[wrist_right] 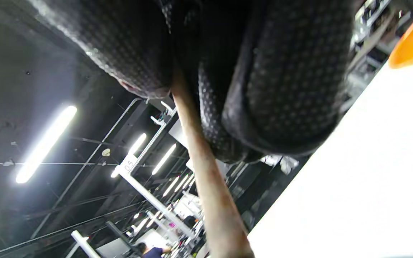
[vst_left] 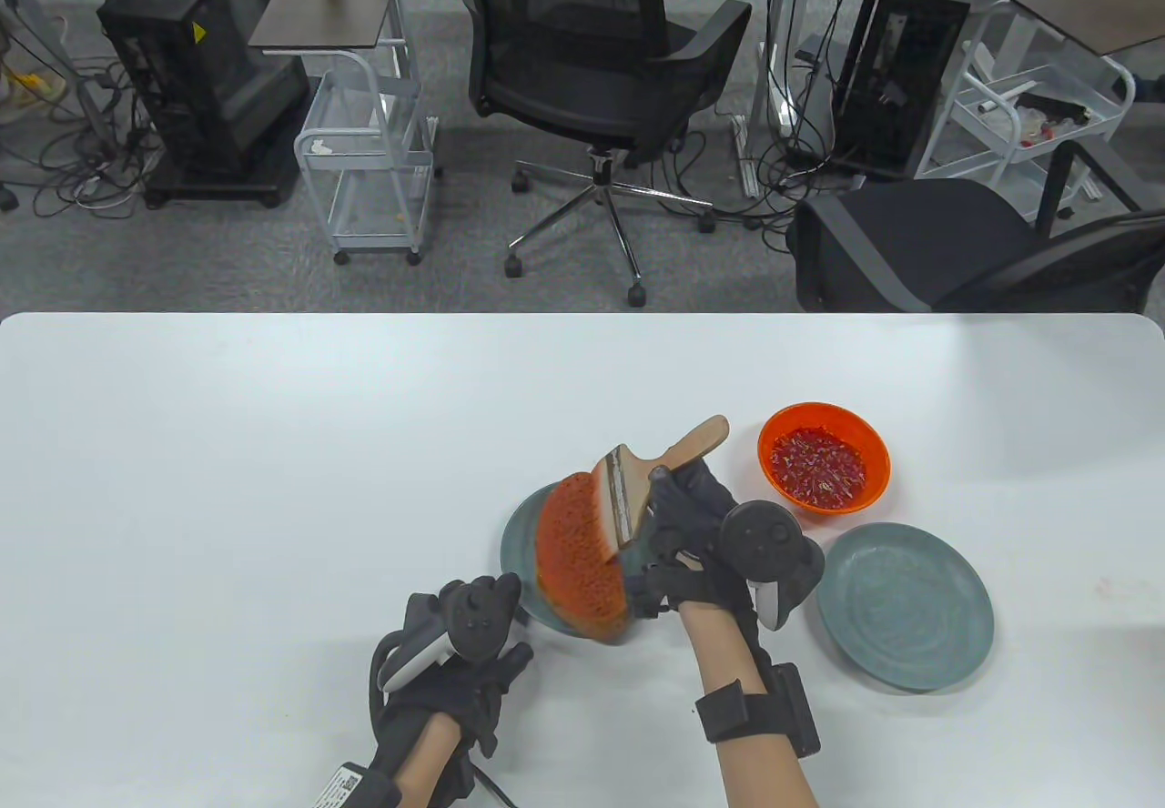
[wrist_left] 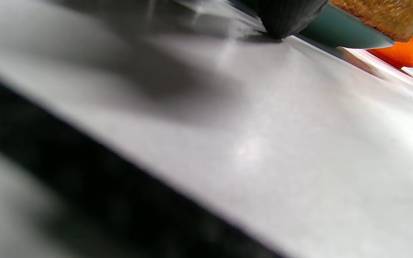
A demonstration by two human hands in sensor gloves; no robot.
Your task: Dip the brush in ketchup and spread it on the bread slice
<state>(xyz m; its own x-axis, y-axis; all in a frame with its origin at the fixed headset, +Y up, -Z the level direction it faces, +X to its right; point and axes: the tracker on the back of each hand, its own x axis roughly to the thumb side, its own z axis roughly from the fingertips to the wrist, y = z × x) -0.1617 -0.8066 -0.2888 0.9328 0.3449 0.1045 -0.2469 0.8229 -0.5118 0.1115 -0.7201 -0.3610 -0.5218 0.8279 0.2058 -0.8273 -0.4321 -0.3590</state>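
A bread slice (vst_left: pixel 578 562), coated orange-red with ketchup, stands tilted on a grey-green plate (vst_left: pixel 517 542). My right hand (vst_left: pixel 669 494) grips the wooden handle of a flat brush (vst_left: pixel 626 488), and its bristles press on the bread's upper right face. The handle (wrist_right: pixel 210 186) runs between my gloved fingers (wrist_right: pixel 274 82) in the right wrist view. An orange bowl (vst_left: pixel 824 467) of ketchup stands just right of the brush. My left hand (vst_left: pixel 482 635) sits at the plate's lower-left rim. In the left wrist view a fingertip (wrist_left: pixel 281 21) touches the table beside the plate (wrist_left: pixel 339 32), under the bread's crust (wrist_left: pixel 382 14).
A second, bare grey-green plate (vst_left: pixel 904 606) lies to the right of my right hand, below the bowl. The white table (vst_left: pixel 273 480) stretches wide to the left and back. Office chairs and carts stand beyond the far edge.
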